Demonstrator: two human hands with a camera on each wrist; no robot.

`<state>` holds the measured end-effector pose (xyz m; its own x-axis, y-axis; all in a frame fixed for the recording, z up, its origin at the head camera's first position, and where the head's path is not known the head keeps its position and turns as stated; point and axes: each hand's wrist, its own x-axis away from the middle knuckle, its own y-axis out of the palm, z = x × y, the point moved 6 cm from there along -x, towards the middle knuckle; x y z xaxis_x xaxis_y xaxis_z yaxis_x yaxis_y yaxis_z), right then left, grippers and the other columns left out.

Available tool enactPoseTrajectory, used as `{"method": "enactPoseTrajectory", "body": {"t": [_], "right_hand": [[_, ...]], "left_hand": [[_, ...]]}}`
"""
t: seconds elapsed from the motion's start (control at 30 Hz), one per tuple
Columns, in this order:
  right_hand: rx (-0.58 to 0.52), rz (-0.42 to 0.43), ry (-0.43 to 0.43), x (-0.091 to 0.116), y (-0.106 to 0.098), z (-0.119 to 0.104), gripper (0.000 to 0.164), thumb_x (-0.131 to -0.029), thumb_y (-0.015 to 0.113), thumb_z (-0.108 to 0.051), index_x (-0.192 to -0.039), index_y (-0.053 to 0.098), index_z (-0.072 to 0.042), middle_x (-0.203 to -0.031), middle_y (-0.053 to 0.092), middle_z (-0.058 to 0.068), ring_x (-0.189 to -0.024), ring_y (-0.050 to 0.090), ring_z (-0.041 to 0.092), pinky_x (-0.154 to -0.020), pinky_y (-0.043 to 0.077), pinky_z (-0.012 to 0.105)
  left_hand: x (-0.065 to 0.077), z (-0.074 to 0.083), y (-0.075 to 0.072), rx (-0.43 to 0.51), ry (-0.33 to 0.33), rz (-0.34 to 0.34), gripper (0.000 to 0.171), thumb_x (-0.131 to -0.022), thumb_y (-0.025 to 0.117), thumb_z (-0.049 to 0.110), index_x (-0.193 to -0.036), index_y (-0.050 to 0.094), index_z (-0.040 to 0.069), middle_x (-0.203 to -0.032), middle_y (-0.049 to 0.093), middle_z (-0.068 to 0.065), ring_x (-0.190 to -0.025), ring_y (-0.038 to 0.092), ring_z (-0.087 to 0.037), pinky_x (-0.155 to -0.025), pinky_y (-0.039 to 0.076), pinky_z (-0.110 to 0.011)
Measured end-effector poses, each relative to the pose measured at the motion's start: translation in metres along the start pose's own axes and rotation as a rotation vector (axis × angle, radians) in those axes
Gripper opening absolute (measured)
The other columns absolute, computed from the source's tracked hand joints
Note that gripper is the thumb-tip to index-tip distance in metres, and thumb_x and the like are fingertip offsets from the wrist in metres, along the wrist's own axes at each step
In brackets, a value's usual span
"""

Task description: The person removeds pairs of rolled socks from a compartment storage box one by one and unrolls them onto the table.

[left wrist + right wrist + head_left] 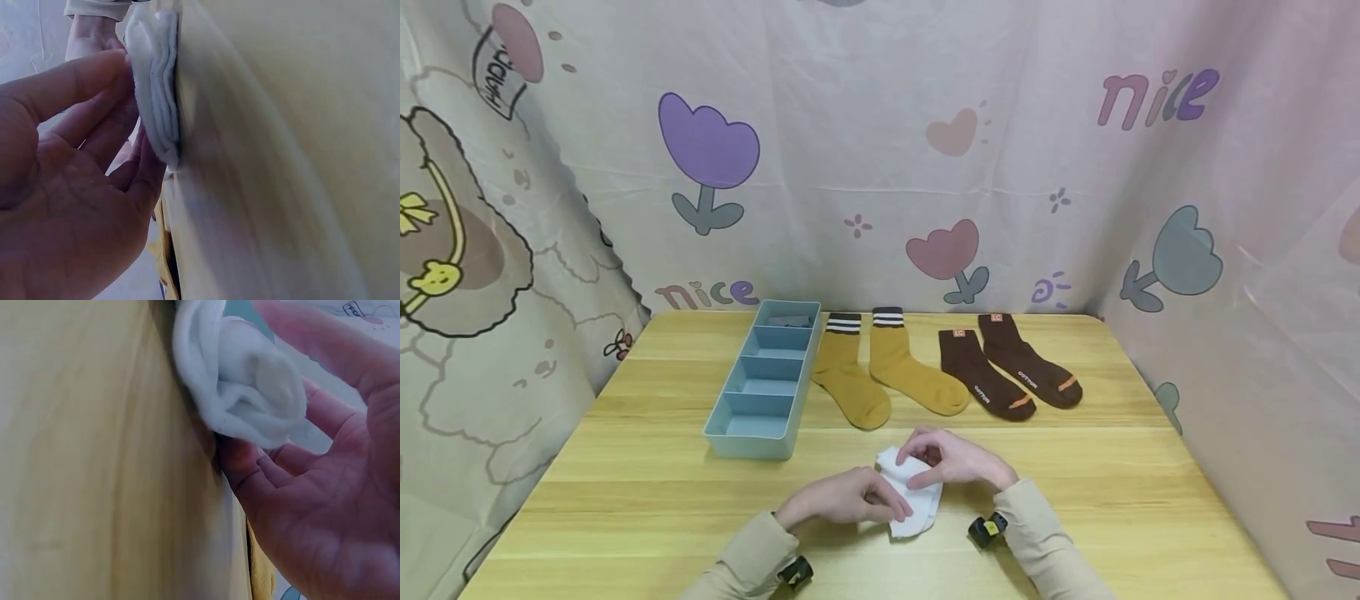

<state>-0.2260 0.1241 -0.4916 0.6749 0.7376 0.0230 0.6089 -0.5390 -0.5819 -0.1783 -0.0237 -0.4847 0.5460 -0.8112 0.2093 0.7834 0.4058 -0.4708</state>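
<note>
A folded white sock bundle [916, 493] lies on the table in front of the person, its stacked layers [159, 81] showing edge-on in the left wrist view. The left hand [857, 497] holds its near left part, with thumb and bent fingers against the cloth. At the far right part, the right hand [955, 458] has its thumb over the bundle and its curled fingers at the edge. In the right wrist view a rounded fold of the white sock [250, 387] bulges between thumb and fingers. Some fingertips are hidden behind the cloth.
A blue-grey box [752, 450] with several compartments stands at left; a dark grey folded item [788, 321] sits in its far compartment. Mustard socks [913, 375] with striped cuffs and brown socks [985, 375] lie flat behind the hands. A printed curtain [850, 150] hangs behind.
</note>
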Motion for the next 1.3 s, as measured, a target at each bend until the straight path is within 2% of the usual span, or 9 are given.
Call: {"method": "enactPoseTrajectory", "body": {"t": [0.23,0.47,0.57,0.77,0.93,1.0,1.17,1.3], "right_hand": [[0.048,0.026,-0.012,-0.001,-0.001,-0.001,0.028,-0.082,0.078,-0.011,-0.108,0.067,-0.010,-0.088,0.061,0.000,-0.076,0.050,-0.001,-0.069,0.046,0.015],[0.093,0.078,-0.055,-0.004,-0.003,-0.002,0.024,-0.087,0.075,-0.008,-0.108,0.066,-0.011,-0.083,0.062,0.002,-0.071,0.050,-0.001,-0.064,0.047,0.016],[0.112,0.120,-0.076,-0.005,-0.006,-0.003,0.021,-0.088,0.073,-0.007,-0.108,0.066,-0.011,-0.082,0.062,0.003,-0.069,0.050,0.000,-0.063,0.046,0.016],[0.173,0.159,-0.145,-0.005,-0.008,-0.007,0.033,-0.089,0.067,0.000,-0.120,0.061,-0.010,-0.096,0.063,0.007,-0.072,0.051,0.003,-0.063,0.047,0.017],[0.249,0.169,-0.194,-0.005,-0.006,-0.012,0.040,-0.089,0.063,0.002,-0.126,0.061,-0.012,-0.116,0.060,0.010,-0.087,0.052,0.011,-0.075,0.050,0.020],[0.254,0.165,-0.193,-0.005,-0.006,-0.014,0.040,-0.089,0.062,0.003,-0.126,0.063,-0.013,-0.119,0.059,0.010,-0.088,0.052,0.013,-0.075,0.048,0.020],[0.256,0.166,-0.174,-0.005,-0.008,-0.017,0.040,-0.089,0.060,0.006,-0.125,0.067,-0.012,-0.118,0.056,0.009,-0.080,0.050,0.014,-0.069,0.045,0.017],[0.298,0.161,-0.158,-0.006,-0.008,-0.019,0.043,-0.089,0.060,0.007,-0.126,0.068,-0.014,-0.121,0.055,0.007,-0.094,0.056,0.017,-0.081,0.050,0.020]], "left_hand": [[-0.001,0.000,0.001,-0.023,-0.001,0.018,0.022,-0.086,0.070,-0.001,-0.104,0.078,0.007,-0.109,0.078,-0.002,-0.107,0.066,-0.001,-0.093,0.049,-0.015],[-0.001,-0.003,-0.001,-0.046,-0.051,0.055,0.016,-0.086,0.071,0.003,-0.097,0.079,0.011,-0.102,0.079,0.001,-0.098,0.066,0.002,-0.091,0.049,-0.016],[-0.001,-0.003,-0.001,-0.047,-0.053,0.063,0.015,-0.085,0.072,0.003,-0.095,0.079,0.010,-0.100,0.080,0.000,-0.096,0.065,0.003,-0.091,0.049,-0.016],[0.001,-0.003,-0.001,-0.053,-0.039,0.063,0.015,-0.083,0.073,0.002,-0.095,0.079,0.009,-0.098,0.080,-0.001,-0.093,0.065,0.004,-0.092,0.049,-0.016],[0.001,-0.002,-0.001,-0.064,-0.033,0.061,0.016,-0.083,0.074,0.002,-0.095,0.079,0.009,-0.098,0.080,0.000,-0.094,0.065,0.004,-0.093,0.049,-0.016],[0.001,-0.002,-0.002,-0.067,-0.033,0.062,0.016,-0.083,0.074,0.002,-0.095,0.079,0.010,-0.098,0.080,0.001,-0.094,0.065,0.004,-0.093,0.049,-0.016],[0.001,-0.002,-0.002,-0.069,-0.036,0.060,0.015,-0.083,0.074,0.002,-0.095,0.079,0.009,-0.098,0.080,0.001,-0.094,0.065,0.005,-0.093,0.048,-0.016],[0.002,-0.001,-0.002,-0.077,-0.028,0.057,0.016,-0.083,0.073,0.002,-0.096,0.079,0.009,-0.098,0.080,0.000,-0.094,0.064,0.004,-0.092,0.049,-0.017]]}}
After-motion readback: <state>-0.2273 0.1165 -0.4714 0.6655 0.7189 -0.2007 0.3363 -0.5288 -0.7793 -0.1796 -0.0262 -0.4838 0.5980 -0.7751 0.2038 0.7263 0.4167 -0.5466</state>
